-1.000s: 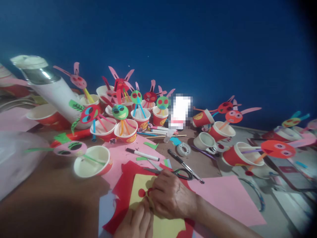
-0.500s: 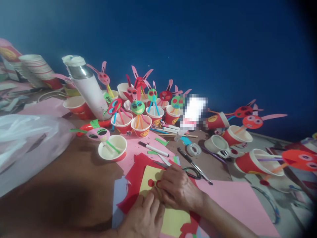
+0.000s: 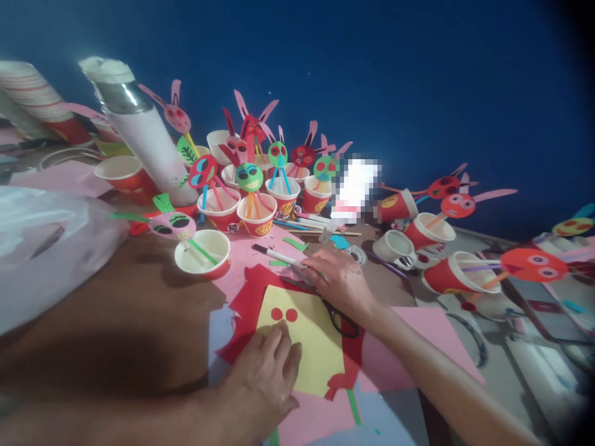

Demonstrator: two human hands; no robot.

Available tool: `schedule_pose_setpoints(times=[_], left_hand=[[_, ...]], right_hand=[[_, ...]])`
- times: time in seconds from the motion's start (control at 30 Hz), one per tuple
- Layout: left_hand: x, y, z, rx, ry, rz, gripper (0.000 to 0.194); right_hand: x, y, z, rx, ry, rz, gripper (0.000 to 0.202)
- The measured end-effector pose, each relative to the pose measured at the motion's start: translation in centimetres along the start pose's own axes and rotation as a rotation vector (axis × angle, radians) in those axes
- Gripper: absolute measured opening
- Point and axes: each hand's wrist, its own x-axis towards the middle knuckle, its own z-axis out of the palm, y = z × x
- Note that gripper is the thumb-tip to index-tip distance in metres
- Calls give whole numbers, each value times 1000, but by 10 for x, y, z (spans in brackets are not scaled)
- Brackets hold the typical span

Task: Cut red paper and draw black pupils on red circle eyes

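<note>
The left hand [image 3: 264, 371] and right hand [image 3: 341, 282] work apart over layered coloured sheets. At the near middle lies the yellow paper [image 3: 318, 341], on top of a torn red paper [image 3: 255, 291]; two red discs [image 3: 291, 315] sit side by side toward its far edge. The left hand rests on the yellow sheet, thumb spread, fingertips down just on the near side of the discs; whether a small piece lies under them cannot be told. The right hand bends over the right end of a white marker [image 3: 279, 254], beside the scissors [image 3: 349, 335]; its grip on either is hidden. Good practice here probably means keeping the left fingertips firm and flat so that the sheet does not skid, leaving the discs uncovered as a guide to spacing, and lifting any tool clear rather than dragging it across the loose layers.
</note>
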Motion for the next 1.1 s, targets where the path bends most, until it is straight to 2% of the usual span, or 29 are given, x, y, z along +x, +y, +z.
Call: schedule_pose_setpoints(times=[0.2, 0.27, 0.33, 0.43, 0.5, 0.57, 0.63, 0.7, 0.77, 0.83, 0.93, 1.03, 1.1], left_hand=[[-1, -3, 3, 4, 32, 68, 54], [-2, -4, 3, 8, 62, 57, 54], [-2, -5, 0, -20, 91, 45, 47], [-5, -12, -12, -150, 127, 30, 29], [-11, -20, -21, -236, 228, 31, 22], [-19, -31, -27, -321, 434, -16, 13], [-28, -42, -29, -423, 611, -159, 2], [-36, -48, -28, -475, 714, -310, 9], [-39, -47, -27, -519, 666, -353, 23], [-37, -42, -26, -566, 556, -257, 32], [-32, -30, -23, -621, 429, -83, 23], [-33, -19, -17, -638, 334, -64, 37], [-36, -13, -13, -644, 262, -74, 42]], right_hand=[[18, 3, 29, -82, -4, 61, 17], [18, 2, 31, -75, 1, 66, 16], [15, 1, 24, -52, 12, 77, 17], [4, -1, -1, 12, 28, 100, 18], [-8, -3, -19, 100, -5, 87, 15], [-20, -6, -34, 375, -32, 121, 13], [-32, -10, -43, 583, -5, 130, 10], [-40, -15, -47, 762, 10, 118, 9], [-44, -23, -48, 896, 19, 81, 11], [-46, -33, -47, 984, 32, 25, 15], [-46, -50, -45, 1117, 32, -27, 16], [-47, -65, -44, 1189, -97, -60, 25], [-46, -74, -46, 1146, -177, -93, 23]])
